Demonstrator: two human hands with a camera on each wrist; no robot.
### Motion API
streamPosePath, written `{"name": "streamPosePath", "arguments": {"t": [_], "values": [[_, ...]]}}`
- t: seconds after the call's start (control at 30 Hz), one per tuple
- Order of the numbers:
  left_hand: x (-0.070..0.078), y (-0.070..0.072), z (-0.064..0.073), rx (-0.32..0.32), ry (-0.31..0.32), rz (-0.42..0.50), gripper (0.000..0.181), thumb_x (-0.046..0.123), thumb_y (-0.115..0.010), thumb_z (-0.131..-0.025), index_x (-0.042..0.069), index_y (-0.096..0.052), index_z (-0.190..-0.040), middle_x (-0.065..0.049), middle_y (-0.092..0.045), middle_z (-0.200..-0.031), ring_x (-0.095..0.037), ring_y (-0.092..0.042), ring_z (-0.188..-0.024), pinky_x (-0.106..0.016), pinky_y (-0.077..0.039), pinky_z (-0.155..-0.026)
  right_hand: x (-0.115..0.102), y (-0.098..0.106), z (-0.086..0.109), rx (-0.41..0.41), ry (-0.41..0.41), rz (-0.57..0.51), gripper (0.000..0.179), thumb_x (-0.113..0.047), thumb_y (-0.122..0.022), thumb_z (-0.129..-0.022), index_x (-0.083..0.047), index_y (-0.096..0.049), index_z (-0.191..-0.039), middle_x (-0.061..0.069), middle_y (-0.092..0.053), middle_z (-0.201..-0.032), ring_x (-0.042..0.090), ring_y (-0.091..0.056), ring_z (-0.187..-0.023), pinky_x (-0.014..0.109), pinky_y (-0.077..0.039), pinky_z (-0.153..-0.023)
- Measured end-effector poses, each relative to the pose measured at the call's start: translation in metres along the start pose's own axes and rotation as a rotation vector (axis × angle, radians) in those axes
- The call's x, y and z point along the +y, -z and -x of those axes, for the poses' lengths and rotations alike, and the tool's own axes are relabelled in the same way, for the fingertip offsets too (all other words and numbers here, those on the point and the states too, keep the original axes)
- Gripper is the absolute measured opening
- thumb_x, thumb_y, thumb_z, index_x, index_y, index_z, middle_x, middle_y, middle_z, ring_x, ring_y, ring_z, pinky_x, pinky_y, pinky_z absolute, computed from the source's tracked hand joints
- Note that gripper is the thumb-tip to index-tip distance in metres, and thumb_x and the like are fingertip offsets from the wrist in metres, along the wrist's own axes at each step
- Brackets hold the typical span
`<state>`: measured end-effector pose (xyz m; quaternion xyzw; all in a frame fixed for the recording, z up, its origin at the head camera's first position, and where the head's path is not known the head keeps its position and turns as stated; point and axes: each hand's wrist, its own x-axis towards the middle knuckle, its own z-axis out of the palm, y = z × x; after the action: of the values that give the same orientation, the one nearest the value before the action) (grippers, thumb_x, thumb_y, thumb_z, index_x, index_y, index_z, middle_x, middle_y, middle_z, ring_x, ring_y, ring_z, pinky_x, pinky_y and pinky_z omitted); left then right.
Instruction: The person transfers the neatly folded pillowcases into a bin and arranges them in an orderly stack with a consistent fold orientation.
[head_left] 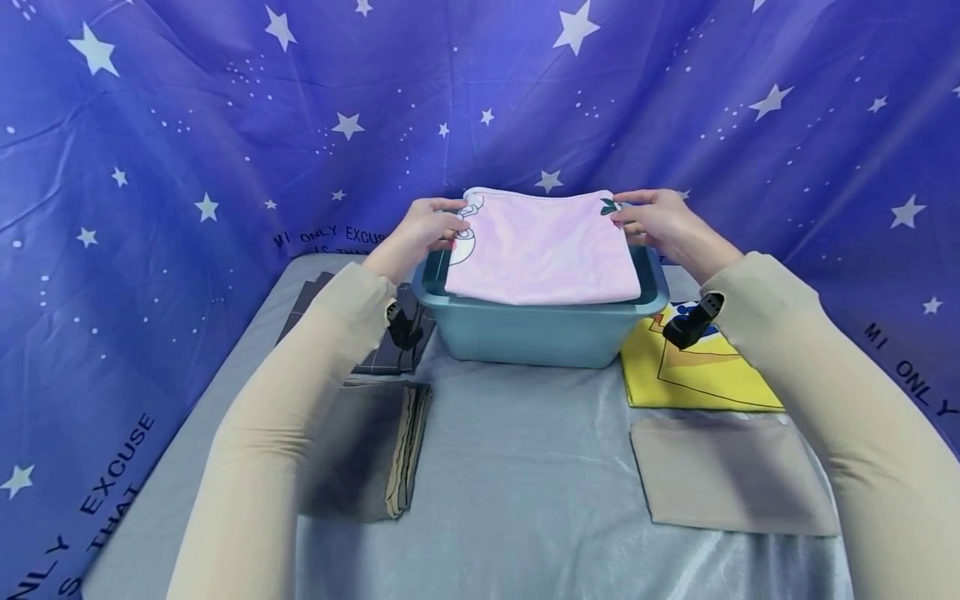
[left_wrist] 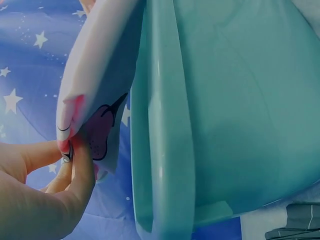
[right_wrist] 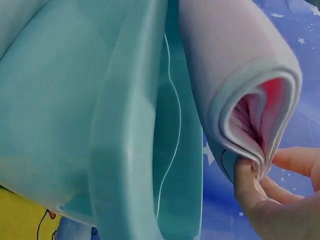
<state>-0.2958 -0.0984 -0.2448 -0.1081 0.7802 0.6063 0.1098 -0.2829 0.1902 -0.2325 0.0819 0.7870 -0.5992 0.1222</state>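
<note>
A folded pink cloth (head_left: 543,250) with cartoon print along its left side is held up over a teal plastic basin (head_left: 532,333). My left hand (head_left: 426,227) pinches its left edge, thumb and fingers closed on the layers. At the opposite edge, beside a small green leaf print, my right hand (head_left: 663,221) pinches the cloth. In the right wrist view the cloth (right_wrist: 240,55) shows several layers folded into a loop, and its lower side hangs over the basin rim (right_wrist: 122,150). The left wrist view shows a dark-outlined pink print on the cloth's underside.
On the left lie a dark checked folded cloth (head_left: 382,358) and a grey-brown folded stack (head_left: 352,458). To the right are a yellow printed cloth (head_left: 697,379) and a beige folded cloth (head_left: 735,479). A blue starry curtain (head_left: 420,92) hangs behind the grey-blue covered table (head_left: 525,483).
</note>
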Motion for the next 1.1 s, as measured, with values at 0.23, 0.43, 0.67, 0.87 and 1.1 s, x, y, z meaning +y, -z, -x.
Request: {"name": "streamPosePath", "arguments": {"t": [0.23,0.43,0.67,0.87,1.1], "values": [[0.001,-0.005,-0.007,0.001,-0.014,-0.035,0.040,0.006,-0.059,-0.084,0.014,-0.053,-0.123,-0.003,-0.057,-0.089,-0.012,-0.053,-0.068,-0.022,-0.048,-0.061,0.000,0.002,-0.008,0.010,-0.018,0.051,0.055,-0.013,-0.055,-0.087,-0.008,-0.033,-0.137,-0.004,-0.055,-0.085,0.005,-0.056,-0.072,0.028,-0.045,-0.085],[0.001,-0.006,-0.010,-0.006,-0.024,-0.035,0.041,0.002,-0.057,-0.083,0.011,-0.054,-0.122,-0.002,-0.055,-0.078,-0.011,-0.050,-0.059,-0.020,-0.045,-0.052,0.000,0.000,-0.013,0.009,-0.024,0.145,0.053,-0.015,-0.052,-0.088,-0.009,-0.032,-0.137,-0.001,-0.054,-0.091,0.005,-0.056,-0.073,0.034,-0.041,-0.091],[0.002,-0.008,-0.014,-0.005,-0.040,-0.056,0.040,0.001,-0.057,-0.083,0.008,-0.054,-0.122,-0.003,-0.054,-0.079,-0.011,-0.049,-0.059,-0.020,-0.044,-0.052,0.000,-0.001,-0.017,0.005,-0.025,0.196,0.052,-0.015,-0.050,-0.090,-0.008,-0.031,-0.137,0.000,-0.054,-0.096,0.005,-0.055,-0.074,0.035,-0.041,-0.091],[-0.001,-0.010,-0.020,-0.020,-0.043,-0.075,0.040,0.000,-0.057,-0.082,0.006,-0.053,-0.122,-0.003,-0.054,-0.078,-0.011,-0.049,-0.057,-0.020,-0.045,-0.051,0.003,-0.001,-0.022,0.007,-0.017,0.240,0.051,-0.016,-0.049,-0.090,-0.008,-0.031,-0.137,0.002,-0.052,-0.098,0.006,-0.054,-0.073,0.035,-0.042,-0.089],[-0.002,-0.013,-0.021,0.015,-0.015,-0.139,0.039,0.002,-0.058,-0.082,0.007,-0.054,-0.121,-0.004,-0.054,-0.089,-0.011,-0.050,-0.062,-0.020,-0.046,-0.055,0.005,-0.005,-0.027,-0.004,-0.016,0.271,0.049,-0.014,-0.049,-0.090,-0.005,-0.034,-0.136,0.005,-0.050,-0.100,0.008,-0.052,-0.071,0.030,-0.047,-0.083]]}}
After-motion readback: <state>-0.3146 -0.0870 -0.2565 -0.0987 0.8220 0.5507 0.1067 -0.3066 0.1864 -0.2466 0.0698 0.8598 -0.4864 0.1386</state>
